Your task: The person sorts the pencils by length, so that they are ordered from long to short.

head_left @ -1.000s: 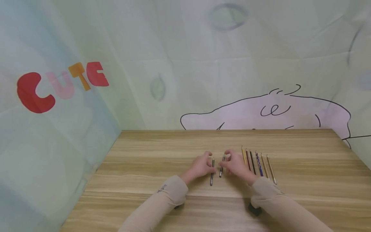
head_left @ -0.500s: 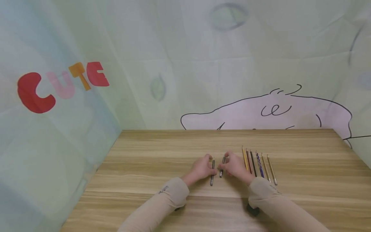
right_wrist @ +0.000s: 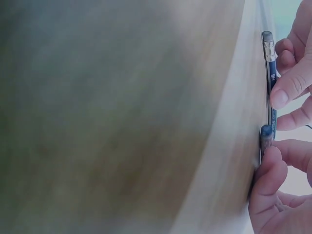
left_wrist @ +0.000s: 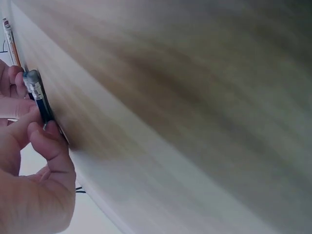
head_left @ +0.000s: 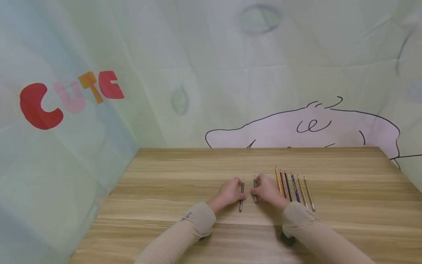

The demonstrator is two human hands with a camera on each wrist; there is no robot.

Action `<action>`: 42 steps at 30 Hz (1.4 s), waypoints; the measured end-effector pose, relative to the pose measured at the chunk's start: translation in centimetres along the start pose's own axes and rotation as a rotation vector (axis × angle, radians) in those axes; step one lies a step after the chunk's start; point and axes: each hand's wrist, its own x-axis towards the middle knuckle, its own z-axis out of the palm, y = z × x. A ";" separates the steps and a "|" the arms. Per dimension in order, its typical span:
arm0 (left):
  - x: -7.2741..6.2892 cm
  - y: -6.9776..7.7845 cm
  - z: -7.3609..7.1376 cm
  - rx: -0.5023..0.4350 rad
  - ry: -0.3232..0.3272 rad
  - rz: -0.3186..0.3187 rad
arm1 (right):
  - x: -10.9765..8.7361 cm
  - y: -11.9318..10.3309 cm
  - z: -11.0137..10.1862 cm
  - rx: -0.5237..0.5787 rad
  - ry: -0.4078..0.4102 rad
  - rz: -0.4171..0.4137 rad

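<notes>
Two dark pencils with metal eraser bands lie side by side, slightly apart, in the head view. My left hand [head_left: 229, 191] pinches the left dark pencil [head_left: 242, 187] between thumb and fingers. In the right wrist view, that pencil [right_wrist: 272, 83] shows "HB" lettering and a grey eraser, with the thumb laid across its side. My right hand [head_left: 267, 190] holds the right dark pencil [head_left: 255, 198], whose eraser end points toward me. Its eraser tip [right_wrist: 265, 130] shows just above the curled fingers in the right wrist view; fingers hide the rest.
Right of my right hand, several pencils lie in a row: a yellow pencil [head_left: 278, 179], dark ones, a blue-patterned pencil [head_left: 295, 187] and tan ones [head_left: 309, 194]. The wooden table [head_left: 165, 183] meets a printed cloth backdrop [head_left: 155, 110] behind. A small black object [head_left: 287, 239] sits under the right sleeve.
The right dark pencil has swung from a slant to nearly parallel with the left one, its eraser end shifting right with my right hand. My left hand and its pencil have hardly moved.
</notes>
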 end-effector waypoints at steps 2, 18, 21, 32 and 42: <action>0.0 0.1 0.0 0.007 0.005 0.008 | 0.0 0.0 0.0 0.007 -0.005 0.006; -0.3 0.7 -0.5 0.018 0.009 -0.006 | -0.1 -0.3 -0.2 -0.023 -0.027 0.034; -0.4 0.7 -0.5 0.011 0.009 -0.011 | 0.0 -0.2 -0.1 -0.014 -0.023 0.030; -0.4 0.2 -0.5 -0.024 0.022 0.017 | -0.2 0.0 -0.3 0.081 -0.010 0.028; -0.5 0.4 -1.1 -0.160 0.044 0.004 | -0.8 0.2 -1.3 0.144 0.020 -0.038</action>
